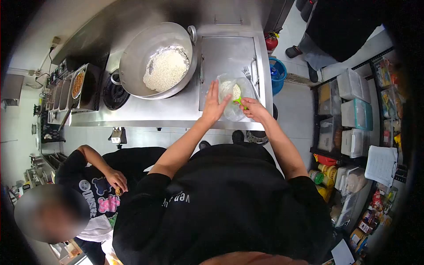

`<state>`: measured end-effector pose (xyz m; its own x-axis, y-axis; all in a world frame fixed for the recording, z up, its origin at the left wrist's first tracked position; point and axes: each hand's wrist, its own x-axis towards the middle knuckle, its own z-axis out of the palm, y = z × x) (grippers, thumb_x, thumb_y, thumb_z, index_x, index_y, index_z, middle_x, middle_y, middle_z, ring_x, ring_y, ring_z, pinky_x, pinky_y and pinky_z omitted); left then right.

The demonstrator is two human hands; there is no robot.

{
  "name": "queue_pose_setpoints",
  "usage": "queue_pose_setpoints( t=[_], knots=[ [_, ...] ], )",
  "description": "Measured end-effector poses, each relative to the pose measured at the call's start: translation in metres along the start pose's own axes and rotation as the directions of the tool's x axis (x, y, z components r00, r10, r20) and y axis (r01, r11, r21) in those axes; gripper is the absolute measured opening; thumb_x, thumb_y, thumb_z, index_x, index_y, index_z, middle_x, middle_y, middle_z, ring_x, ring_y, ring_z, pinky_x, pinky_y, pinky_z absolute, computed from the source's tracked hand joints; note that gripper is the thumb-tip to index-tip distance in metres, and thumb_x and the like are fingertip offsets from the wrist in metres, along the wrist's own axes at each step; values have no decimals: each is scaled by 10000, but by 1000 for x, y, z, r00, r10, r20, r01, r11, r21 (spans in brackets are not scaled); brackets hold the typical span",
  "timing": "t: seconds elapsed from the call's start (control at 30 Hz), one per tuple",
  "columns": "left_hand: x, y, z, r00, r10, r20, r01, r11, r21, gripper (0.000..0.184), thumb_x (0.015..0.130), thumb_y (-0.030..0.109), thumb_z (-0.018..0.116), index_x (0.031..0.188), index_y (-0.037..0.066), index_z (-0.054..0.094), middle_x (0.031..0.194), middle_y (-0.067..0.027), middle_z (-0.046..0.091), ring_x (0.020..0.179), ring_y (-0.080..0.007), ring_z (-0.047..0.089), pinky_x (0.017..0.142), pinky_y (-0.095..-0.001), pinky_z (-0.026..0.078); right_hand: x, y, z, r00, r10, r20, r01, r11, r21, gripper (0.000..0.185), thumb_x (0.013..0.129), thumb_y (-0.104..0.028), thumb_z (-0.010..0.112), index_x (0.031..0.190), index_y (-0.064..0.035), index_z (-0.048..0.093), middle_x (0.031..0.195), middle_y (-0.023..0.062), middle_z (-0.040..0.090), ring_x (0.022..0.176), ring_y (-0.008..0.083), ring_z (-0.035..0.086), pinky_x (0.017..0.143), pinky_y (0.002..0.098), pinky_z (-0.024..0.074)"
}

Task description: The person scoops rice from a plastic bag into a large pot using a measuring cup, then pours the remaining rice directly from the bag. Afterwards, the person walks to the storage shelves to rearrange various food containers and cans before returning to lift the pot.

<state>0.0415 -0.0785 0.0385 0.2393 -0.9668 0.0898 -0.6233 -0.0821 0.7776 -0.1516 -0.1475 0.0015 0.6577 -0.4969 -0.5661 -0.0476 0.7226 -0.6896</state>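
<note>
My right hand is closed on the bright green handle of a scoop. White grains fill the scoop, which sits at the clear plastic bag on the steel counter. Fingers stretched out, my left hand rests against the bag's left side and holds nothing. Left of both hands stands a large metal pot with a heap of white grains, which look like rice, in its bottom. A fork lies just beyond the bag.
A steel lid panel with handles lies under the bag. Left of the pot are a black burner and food trays. A co-worker stands at my left, another person at the far right. Shelves with plastic boxes line the right.
</note>
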Motion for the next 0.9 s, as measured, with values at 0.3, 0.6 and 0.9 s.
queue_pose_setpoints(
  t=[0.3,0.6,0.9],
  knots=[
    [33,-57,0,963,-271,-3,235,841,-488,473,773,31,540,1235,-6,446,784,-90,608,718,-174,576,643,-285,452,-25,-26,-7,999,32,-28,-36,989,-146,203,961,-242,458,1021,-75,556,704,-46,465,455,17,276,382,188,187],
    [42,-22,-17,905,-415,97,345,582,-736,237,822,47,563,1059,36,548,706,-1,518,605,-94,458,556,-248,393,-43,-48,-3,998,57,-26,-61,978,-201,209,962,-208,444,1038,-68,580,699,-53,441,465,28,261,391,199,195],
    [37,23,-54,989,131,-73,-142,976,-167,121,857,42,548,969,35,591,815,-81,511,691,-178,512,644,-293,444,-43,-52,2,998,59,-22,-62,973,-224,220,960,-214,452,1046,-64,588,676,-55,433,441,26,250,376,196,189]
  ],
)
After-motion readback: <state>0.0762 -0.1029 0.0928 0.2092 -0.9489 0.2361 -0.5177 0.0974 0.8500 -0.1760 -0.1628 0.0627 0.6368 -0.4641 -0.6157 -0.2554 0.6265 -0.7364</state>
